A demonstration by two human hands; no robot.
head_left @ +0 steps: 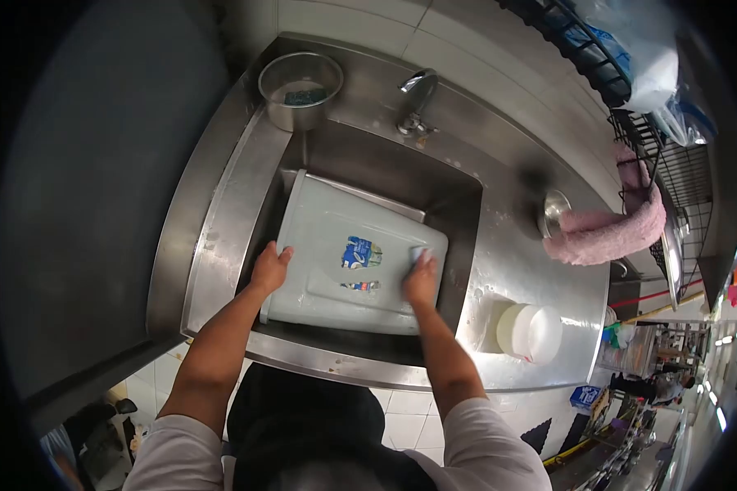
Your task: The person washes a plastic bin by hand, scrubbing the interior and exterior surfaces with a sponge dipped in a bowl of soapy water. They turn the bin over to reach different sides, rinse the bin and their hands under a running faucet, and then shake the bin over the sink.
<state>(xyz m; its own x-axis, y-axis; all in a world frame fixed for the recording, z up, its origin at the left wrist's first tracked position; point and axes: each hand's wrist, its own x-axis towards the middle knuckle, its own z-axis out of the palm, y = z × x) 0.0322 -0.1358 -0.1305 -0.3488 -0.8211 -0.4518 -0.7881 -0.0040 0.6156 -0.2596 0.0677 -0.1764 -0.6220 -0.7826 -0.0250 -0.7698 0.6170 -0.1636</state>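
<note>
A large white plastic bin lies on its side in a steel sink, with torn blue label remnants on its upward face. My left hand grips the bin's rim on the left, thumb on top, the other fingers partly hidden. Near the bin's right end, my right hand presses a small pale sponge or cloth against that face. The hand is slightly blurred and covers most of what it holds.
A chrome faucet rises behind the sink. On the back left corner stands a steel pot with a dark green scouring pad. A white tub and pink towel are at the right. Another person is far off.
</note>
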